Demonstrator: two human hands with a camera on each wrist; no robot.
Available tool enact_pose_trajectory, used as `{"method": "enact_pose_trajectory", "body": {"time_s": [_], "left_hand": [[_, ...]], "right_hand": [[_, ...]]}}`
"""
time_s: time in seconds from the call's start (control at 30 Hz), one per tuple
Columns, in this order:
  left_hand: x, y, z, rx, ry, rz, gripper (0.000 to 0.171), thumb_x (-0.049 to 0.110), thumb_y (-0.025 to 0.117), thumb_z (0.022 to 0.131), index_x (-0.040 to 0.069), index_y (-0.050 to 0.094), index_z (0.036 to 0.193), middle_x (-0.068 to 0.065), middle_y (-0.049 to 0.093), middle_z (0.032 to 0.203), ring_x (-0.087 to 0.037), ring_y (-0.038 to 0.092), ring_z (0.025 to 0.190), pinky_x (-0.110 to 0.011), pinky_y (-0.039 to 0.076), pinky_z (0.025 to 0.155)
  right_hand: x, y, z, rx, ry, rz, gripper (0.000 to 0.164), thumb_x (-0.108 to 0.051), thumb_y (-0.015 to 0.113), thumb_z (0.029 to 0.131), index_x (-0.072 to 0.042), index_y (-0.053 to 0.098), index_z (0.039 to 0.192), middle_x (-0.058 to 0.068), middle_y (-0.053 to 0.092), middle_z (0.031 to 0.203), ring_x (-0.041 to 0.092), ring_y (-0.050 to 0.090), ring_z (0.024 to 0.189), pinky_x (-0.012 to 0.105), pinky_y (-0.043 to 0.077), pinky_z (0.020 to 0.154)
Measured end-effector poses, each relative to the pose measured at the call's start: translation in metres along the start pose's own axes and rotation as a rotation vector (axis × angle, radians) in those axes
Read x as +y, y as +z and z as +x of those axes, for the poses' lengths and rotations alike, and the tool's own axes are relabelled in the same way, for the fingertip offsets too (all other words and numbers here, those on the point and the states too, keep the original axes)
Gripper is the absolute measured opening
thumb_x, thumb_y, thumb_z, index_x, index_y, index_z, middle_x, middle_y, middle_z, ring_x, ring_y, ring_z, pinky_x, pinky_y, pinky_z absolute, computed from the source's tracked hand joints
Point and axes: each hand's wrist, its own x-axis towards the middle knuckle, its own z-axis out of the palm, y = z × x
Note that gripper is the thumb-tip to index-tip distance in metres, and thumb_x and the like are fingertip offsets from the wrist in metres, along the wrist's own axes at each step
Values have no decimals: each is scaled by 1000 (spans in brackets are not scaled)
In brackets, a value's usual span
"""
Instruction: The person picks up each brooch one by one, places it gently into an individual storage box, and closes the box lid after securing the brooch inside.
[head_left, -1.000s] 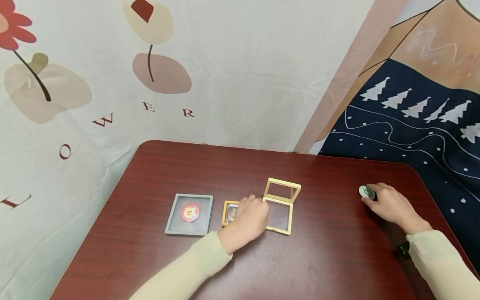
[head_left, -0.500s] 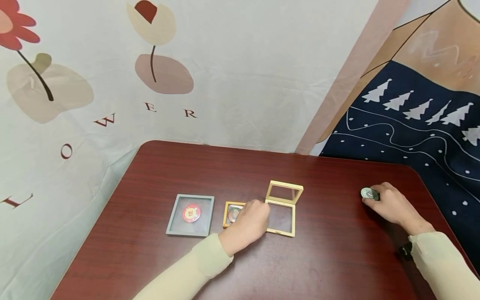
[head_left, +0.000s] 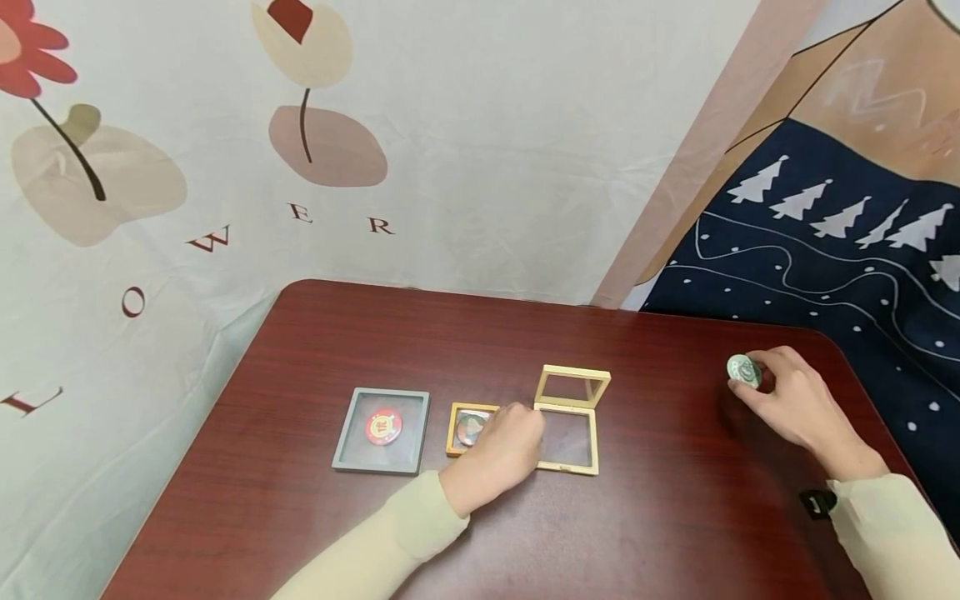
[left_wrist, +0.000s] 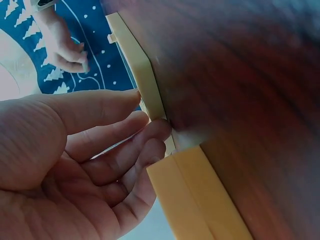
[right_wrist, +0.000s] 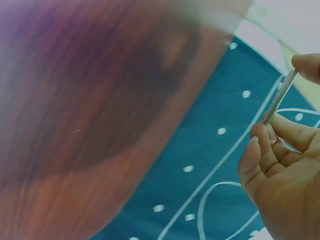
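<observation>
My left hand (head_left: 501,446) is at the left side of an open pale-yellow display frame (head_left: 592,442) with a clear film. In the left wrist view, the thumb and curled fingers hold that frame's (left_wrist: 150,82) edge. Its lid stands raised at the back. At the far right, my right hand (head_left: 806,408) pinches a round silvery-green coin (head_left: 743,372) between thumb and fingers, tilted face-on to the head view. The right wrist view shows the coin (right_wrist: 281,97) edge-on, off the table. Just left of my left hand lies a small orange-yellow frame (head_left: 452,433), partly covered by the hand, with a round coin inside.
A grey-blue square frame (head_left: 344,454) with a red and gold round piece (head_left: 383,426) inside lies on the left of the dark red table (head_left: 637,533). Behind the table hang a white flower-print cloth (head_left: 480,150) and a navy tree-print cloth (head_left: 817,258).
My left hand and the open pale-yellow frame have shifted slightly right, uncovering more of the small orange-yellow frame. My right hand has raised the coin and turned its face toward the head view.
</observation>
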Motion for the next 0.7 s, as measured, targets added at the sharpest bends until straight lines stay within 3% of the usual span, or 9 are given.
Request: {"method": "enact_pose_trajectory", "body": {"time_s": [0.1,0.23,0.33,0.7], "left_hand": [[0,0,0,0,7,3,41,-5,70,86,14,50,56,2,52,59,-11,45,57,-31,46,52],[1,0,0,-10,5,-10,43,-5,71,87,15,48,56,3,49,59,-11,42,57,-31,45,52],[1,0,0,-24,-1,-28,42,-5,70,88,15,49,57,4,46,59,-11,39,57,-28,42,51],[4,-1,-1,-77,3,-127,47,-4,71,94,15,46,58,6,32,57,-7,30,52,-19,30,45]], "right_hand": [[-13,-3,-2,30,-35,18,49,-26,76,93,6,62,127,22,57,119,33,54,95,42,44,77],[-29,-5,-4,72,-102,37,48,-23,80,89,5,64,125,18,58,115,27,52,91,22,40,72],[-41,-5,-6,93,-150,43,48,-21,82,87,3,65,124,16,59,113,24,52,89,13,38,69],[-80,4,-11,139,-267,73,49,-16,86,80,-1,66,123,8,61,112,16,52,89,15,43,72]]}}
